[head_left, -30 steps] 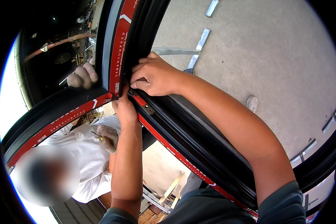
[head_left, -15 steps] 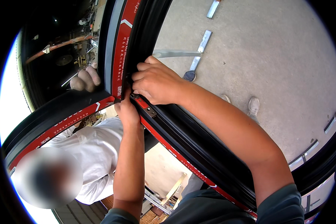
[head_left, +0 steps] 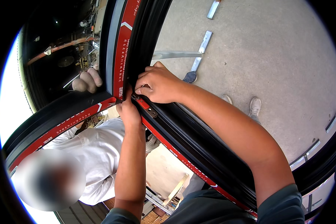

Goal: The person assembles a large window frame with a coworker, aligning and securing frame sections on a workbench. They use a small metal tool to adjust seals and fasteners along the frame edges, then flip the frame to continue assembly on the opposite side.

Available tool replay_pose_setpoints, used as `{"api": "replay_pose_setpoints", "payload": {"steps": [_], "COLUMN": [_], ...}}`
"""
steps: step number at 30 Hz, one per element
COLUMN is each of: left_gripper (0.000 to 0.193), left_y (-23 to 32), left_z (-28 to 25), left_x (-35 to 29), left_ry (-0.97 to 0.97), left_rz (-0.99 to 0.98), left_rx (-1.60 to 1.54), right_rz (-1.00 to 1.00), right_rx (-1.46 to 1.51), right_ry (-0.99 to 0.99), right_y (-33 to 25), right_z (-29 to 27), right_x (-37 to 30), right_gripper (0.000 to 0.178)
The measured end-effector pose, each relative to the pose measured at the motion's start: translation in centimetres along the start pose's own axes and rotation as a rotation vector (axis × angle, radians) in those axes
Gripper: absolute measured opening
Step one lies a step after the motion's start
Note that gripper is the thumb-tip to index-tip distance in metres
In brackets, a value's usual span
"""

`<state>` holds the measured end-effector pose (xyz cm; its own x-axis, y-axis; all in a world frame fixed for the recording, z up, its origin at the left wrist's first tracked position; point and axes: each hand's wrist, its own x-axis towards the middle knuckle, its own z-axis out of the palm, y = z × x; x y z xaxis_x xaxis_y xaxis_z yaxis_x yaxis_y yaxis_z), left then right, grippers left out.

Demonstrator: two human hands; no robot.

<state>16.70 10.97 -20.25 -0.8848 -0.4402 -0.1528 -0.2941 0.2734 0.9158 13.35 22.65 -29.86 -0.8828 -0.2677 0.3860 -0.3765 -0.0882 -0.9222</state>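
Observation:
A black window frame [head_left: 175,127] with red protective tape stands in front of me, its bars meeting at a corner. My left hand [head_left: 130,112] comes up from below and is closed round that corner; its fingertips are partly hidden by the bars. Just right of the corner, my right hand [head_left: 158,84] has its fingers curled and its thumb pressed in against them. Whatever lies between those fingertips is too small or hidden to make out. Directly below them, a red-and-metal fitting [head_left: 143,104] sits in the frame's channel.
A co-worker in a white shirt [head_left: 100,149] stands beyond the frame at left. Gloved fingers [head_left: 87,81] rest on its left part, and another gloved hand [head_left: 152,143] shows below the bar. Metal bars [head_left: 202,50] and people's shoes [head_left: 255,105] are on the concrete floor [head_left: 280,56].
My right hand has shifted slightly to the right, and its thumb shows more clearly. My left hand stays at the corner. A gloved hand has come into sight below the bar.

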Motion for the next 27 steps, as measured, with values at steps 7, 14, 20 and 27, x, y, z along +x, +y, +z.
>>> {"api": "replay_pose_setpoints", "payload": {"steps": [7, 14, 20, 27], "left_gripper": [0.032, 0.035, 0.033, 0.033], "left_y": [-0.6, -0.5, -0.5, -0.5], "left_z": [-0.7, -0.6, -0.3, -0.7], "left_x": [0.7, 0.5, 0.2, 0.4], "left_ry": [0.008, 0.006, -0.004, -0.014], "left_rz": [0.016, 0.016, 0.039, 0.047], "left_rx": [0.022, 0.072, 0.032, 0.051], "right_rz": [0.031, 0.054, 0.068, 0.109], "right_rx": [-0.06, -0.08, -0.084, -0.049], "right_ry": [-0.101, -0.121, -0.142, -0.179], "right_y": [-0.5, -1.0, -1.1, -1.2], "right_z": [-0.4, -0.5, -0.7, -0.9], "right_x": [0.7, 0.7, 1.0, 1.3], "right_gripper": [0.017, 0.017, 0.017, 0.018]}}
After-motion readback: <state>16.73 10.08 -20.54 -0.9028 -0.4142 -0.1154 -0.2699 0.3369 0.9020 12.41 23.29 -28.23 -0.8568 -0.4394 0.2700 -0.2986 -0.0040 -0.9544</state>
